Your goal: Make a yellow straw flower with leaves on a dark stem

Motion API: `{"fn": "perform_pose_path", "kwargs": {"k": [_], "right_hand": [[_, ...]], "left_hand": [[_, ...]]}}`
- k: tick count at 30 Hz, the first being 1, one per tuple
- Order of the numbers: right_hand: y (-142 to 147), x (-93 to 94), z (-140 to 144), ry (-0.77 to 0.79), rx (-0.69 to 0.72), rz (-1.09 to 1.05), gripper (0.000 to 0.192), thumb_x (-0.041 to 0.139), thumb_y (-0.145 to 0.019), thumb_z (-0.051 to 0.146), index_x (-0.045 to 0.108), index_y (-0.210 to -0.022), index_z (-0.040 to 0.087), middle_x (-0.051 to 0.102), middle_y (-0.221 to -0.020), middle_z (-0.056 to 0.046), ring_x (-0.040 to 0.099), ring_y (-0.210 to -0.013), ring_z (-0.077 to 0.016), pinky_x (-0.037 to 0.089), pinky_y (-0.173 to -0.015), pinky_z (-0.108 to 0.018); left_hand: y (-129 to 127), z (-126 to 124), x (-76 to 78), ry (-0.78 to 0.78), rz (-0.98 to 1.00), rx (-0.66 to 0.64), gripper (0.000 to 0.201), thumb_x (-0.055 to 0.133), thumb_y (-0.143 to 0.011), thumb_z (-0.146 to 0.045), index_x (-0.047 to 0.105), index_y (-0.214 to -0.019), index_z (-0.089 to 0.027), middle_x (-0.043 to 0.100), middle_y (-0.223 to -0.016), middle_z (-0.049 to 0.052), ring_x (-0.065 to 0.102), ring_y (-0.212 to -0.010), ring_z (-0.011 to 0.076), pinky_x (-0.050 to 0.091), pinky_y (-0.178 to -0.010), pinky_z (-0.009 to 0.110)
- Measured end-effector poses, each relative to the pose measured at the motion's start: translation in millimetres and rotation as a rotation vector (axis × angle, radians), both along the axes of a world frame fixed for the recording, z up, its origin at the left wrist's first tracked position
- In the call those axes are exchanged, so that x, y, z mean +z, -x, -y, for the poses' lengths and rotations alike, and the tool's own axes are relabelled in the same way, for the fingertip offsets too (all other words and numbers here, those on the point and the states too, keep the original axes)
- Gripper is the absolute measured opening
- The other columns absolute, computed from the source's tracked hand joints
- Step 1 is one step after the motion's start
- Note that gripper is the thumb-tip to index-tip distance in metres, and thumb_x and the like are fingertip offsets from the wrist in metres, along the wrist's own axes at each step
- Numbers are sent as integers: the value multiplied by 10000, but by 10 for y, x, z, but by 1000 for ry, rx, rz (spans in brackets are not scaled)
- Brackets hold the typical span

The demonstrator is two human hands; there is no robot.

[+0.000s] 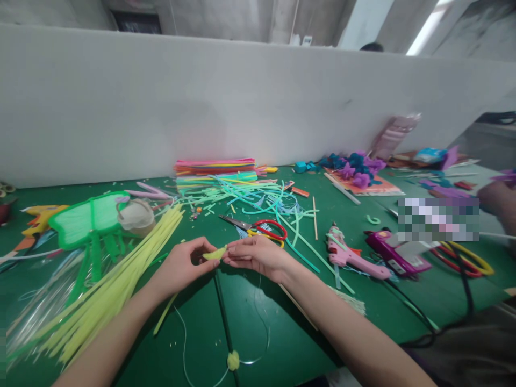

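Note:
Over the green table, my left hand [187,266] pinches a small bent yellow-green pipe cleaner piece [215,254] between thumb and forefinger. The fingertips of my right hand [258,256] are closed at the other end of that piece. Below them a dark green stem [224,312] runs toward me, bearing a small yellow-green fuzzy knot [233,360]. Thin clear thread [184,333] loops out on both sides of the knot. Just beyond my right hand lie scissors [260,227] with red and yellow handles. A long bundle of yellow-green pipe cleaners [121,290] lies by my left forearm.
A pink glue gun [355,258] and a purple tool [397,255] with a black cable are on the right. Coloured pipe cleaners [215,169] are stacked against the white partition [242,102]. At left are a green fuzzy shape [86,217] and a yellow glue gun [40,217]. Another person's hand [497,199] shows far right.

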State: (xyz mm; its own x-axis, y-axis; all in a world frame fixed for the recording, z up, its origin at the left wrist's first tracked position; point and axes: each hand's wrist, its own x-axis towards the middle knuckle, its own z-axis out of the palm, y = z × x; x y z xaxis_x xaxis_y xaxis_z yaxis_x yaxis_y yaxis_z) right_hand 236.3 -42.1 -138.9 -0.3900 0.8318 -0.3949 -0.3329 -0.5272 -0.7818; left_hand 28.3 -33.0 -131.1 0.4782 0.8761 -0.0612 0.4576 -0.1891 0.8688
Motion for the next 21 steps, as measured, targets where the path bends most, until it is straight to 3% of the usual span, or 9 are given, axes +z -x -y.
{"fn": "perform_pose_path", "kwargs": {"k": [8, 21], "right_hand": [[98, -2, 21, -181, -73, 261, 154, 735, -700, 117, 628, -811, 119, 713, -694, -47, 692, -654, -127, 575, -687, -238], [95, 36, 33, -432, -30, 409, 138, 698, -726, 246, 593, -768, 169, 659, -622, 9, 614, -594, -107, 512, -605, -232]], "left_hand": [[-23, 34, 12, 0, -3, -3, 234, 659, -790, -400, 636, -875, -183, 684, -837, 20, 608, -737, 180, 461, -678, 284], [-16, 5, 23, 82, 22, -17, 303, 691, -746, -425, 638, -904, -171, 642, -800, 18, 561, -692, 161, 444, -637, 271]]}}
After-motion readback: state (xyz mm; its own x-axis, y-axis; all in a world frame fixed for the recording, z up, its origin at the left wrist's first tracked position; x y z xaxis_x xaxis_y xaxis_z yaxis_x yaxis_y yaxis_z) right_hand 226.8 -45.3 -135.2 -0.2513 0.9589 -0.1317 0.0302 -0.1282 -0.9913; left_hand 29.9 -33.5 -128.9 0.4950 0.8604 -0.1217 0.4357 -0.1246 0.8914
